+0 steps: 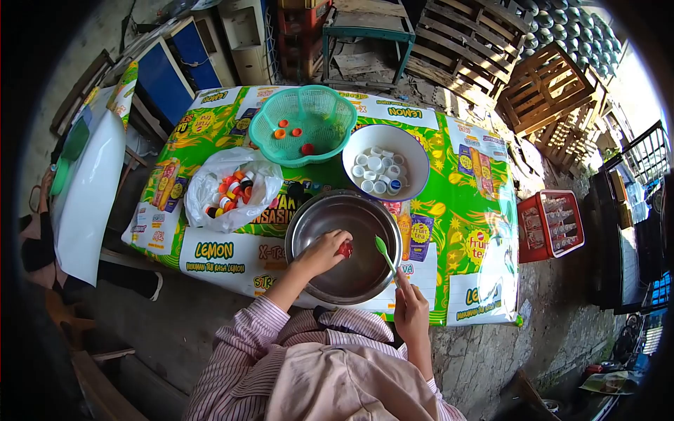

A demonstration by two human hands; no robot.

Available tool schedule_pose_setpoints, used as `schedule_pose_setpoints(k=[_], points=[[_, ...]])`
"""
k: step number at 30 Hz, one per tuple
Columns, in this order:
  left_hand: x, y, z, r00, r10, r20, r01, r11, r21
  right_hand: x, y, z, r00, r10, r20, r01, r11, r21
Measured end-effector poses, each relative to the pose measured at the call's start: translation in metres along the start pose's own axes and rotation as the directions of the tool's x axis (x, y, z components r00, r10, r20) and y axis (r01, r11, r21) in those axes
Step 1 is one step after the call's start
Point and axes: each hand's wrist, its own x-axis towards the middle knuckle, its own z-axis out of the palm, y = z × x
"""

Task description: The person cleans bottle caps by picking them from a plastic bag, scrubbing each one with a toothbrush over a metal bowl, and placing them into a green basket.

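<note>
The left hand pinches a small red item at its fingertips — probably light, stiff, best held by its sides — above the basin, while the right hand grips a green-headed tool.

Our bare left hand, palm down with curled fingers, reaches farther forward than our bare right hand, which is closed in a grip. Both forearms angle forward from pink-and-white striped sleeves behind the hands.
</note>
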Motion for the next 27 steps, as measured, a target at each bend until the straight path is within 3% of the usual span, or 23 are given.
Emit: schedule_pose_setpoints(k=[5,7,8,9,10,11,13,14,20,22,23,24,25,27], points=[[0.0,0.002,-0.003,0.999,0.011,0.031,-0.012,1.0,0.019,0.001,-0.004,-0.001,1.0,0.008,0.009,-0.008,1.0,-0.014],[-0.002,0.006,-0.002,0.975,-0.208,0.076,0.221,0.907,-0.358,0.003,-0.008,-0.003,0.983,0.136,0.12,-0.136,0.991,-0.004],[-0.003,0.007,0.0,0.976,-0.206,0.075,0.219,0.907,-0.36,0.005,-0.008,-0.002,0.984,0.134,0.119,-0.135,0.991,-0.007],[-0.003,0.008,0.002,0.957,-0.264,0.124,0.28,0.711,-0.645,0.007,-0.007,0.0,0.985,0.129,0.116,-0.13,0.992,0.003],[-0.004,0.01,0.003,0.935,-0.3,0.19,0.31,0.43,-0.848,0.009,-0.007,0.002,0.986,0.123,0.112,-0.125,0.992,0.014],[-0.005,0.011,0.004,0.936,-0.298,0.185,0.305,0.432,-0.849,0.01,-0.009,0.005,0.987,0.118,0.11,-0.12,0.993,0.014],[-0.009,0.018,0.003,0.922,-0.294,0.254,0.279,0.045,-0.959,0.01,-0.014,0.012,0.991,0.074,0.107,-0.075,0.997,0.006],[-0.013,0.014,0.008,0.934,-0.278,0.226,0.225,-0.036,-0.974,0.009,-0.015,0.016,0.993,-0.003,0.118,-0.002,0.999,0.045],[-0.023,0.021,0.007,0.918,-0.33,0.221,0.219,-0.043,-0.975,0.013,-0.02,0.012,0.984,0.074,0.161,-0.071,0.997,-0.027],[-0.024,0.021,0.007,0.922,-0.332,0.201,0.192,-0.058,-0.98,0.005,-0.017,0.02,0.985,0.036,0.166,-0.039,0.999,0.016],[-0.025,0.023,0.005,0.922,-0.336,0.191,0.173,-0.085,-0.981,0.002,-0.016,0.023,0.986,-0.001,0.169,-0.008,0.998,0.055],[-0.025,0.025,0.004,0.923,-0.34,0.182,0.152,-0.114,-0.982,0.007,-0.021,0.014,0.966,0.101,0.237,-0.11,0.994,0.024],[-0.025,0.027,0.002,0.923,-0.34,0.183,0.151,-0.117,-0.982,0.008,-0.019,0.012,0.966,0.102,0.238,-0.11,0.994,0.023],[-0.025,0.032,-0.002,0.904,-0.369,0.218,0.143,-0.22,-0.965,0.008,-0.015,0.013,0.982,0.086,0.166,-0.094,0.995,0.04]])
